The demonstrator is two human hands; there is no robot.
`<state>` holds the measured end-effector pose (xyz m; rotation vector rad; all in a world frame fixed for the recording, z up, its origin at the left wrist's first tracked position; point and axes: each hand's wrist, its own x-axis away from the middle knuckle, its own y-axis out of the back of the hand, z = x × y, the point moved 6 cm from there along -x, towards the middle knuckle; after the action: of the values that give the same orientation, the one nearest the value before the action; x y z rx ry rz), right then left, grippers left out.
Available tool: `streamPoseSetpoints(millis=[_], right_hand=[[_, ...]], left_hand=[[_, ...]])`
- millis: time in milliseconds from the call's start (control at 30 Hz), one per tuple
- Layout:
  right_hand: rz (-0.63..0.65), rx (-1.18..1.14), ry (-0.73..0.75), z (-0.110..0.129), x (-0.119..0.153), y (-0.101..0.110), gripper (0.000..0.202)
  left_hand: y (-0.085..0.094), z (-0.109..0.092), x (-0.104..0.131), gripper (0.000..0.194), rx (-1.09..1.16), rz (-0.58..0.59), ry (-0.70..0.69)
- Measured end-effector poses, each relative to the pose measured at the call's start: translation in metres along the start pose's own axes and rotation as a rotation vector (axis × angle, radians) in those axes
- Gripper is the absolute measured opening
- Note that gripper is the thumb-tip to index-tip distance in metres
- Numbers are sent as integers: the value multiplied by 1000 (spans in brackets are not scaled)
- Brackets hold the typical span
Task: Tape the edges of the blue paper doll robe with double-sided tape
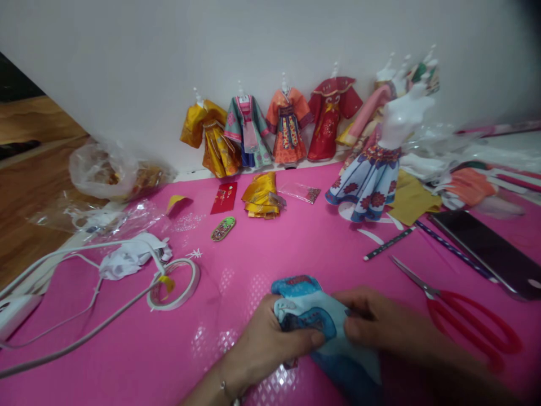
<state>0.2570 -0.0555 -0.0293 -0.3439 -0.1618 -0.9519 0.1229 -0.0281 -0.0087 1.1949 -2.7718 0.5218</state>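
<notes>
Between my hands is a piece of blue patterned fabric (310, 310), light blue with darker blue shapes, its lower part hanging toward the front edge of the view. My left hand (274, 338) grips its left side, the thumb lying across the cloth. On the right side my right hand (372, 318) pinches the fabric between thumb and fingers; the fingertips are partly hidden. Scissors with red handles (448, 304) lie right of my right hand, blades apart. Beyond the hands stands a white doll mannequin (406, 118) wearing a blue and white floral skirt (366, 180).
Several small dressed mannequins (289, 124) line the wall. A roll of tape (194, 285), white cables (105, 321) and plastic bags (101, 169) lie left. Folded gold fabric (262, 194) and a red packet (224, 197) lie mid-table. A phone (486, 248) and pencils (389, 243) are right.
</notes>
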Motion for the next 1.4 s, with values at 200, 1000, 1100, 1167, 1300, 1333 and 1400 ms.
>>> streamPoseSetpoints(millis=[200, 1000, 1100, 1167, 1300, 1333, 1400], right_hand=[[7, 11, -19, -3, 1, 0, 40], [-81, 20, -9, 0, 4, 5, 28], [-46, -30, 26, 1, 3, 5, 38], [-43, -43, 36, 2, 2, 5, 43], [-56, -41, 41, 2, 3, 6, 49], [-60, -37, 41, 2, 3, 5, 50], [-57, -27, 32, 2, 3, 4, 50]], left_hand=[[3, 4, 2, 11, -29, -3, 30], [7, 10, 2, 31, -12, -16, 63], [10, 16, 2, 38, -15, -16, 98], [13, 20, 3, 40, -16, -37, 121], [16, 22, 3, 32, -18, -83, 111], [16, 21, 3, 30, -21, -90, 109], [15, 19, 3, 26, -27, -99, 111]])
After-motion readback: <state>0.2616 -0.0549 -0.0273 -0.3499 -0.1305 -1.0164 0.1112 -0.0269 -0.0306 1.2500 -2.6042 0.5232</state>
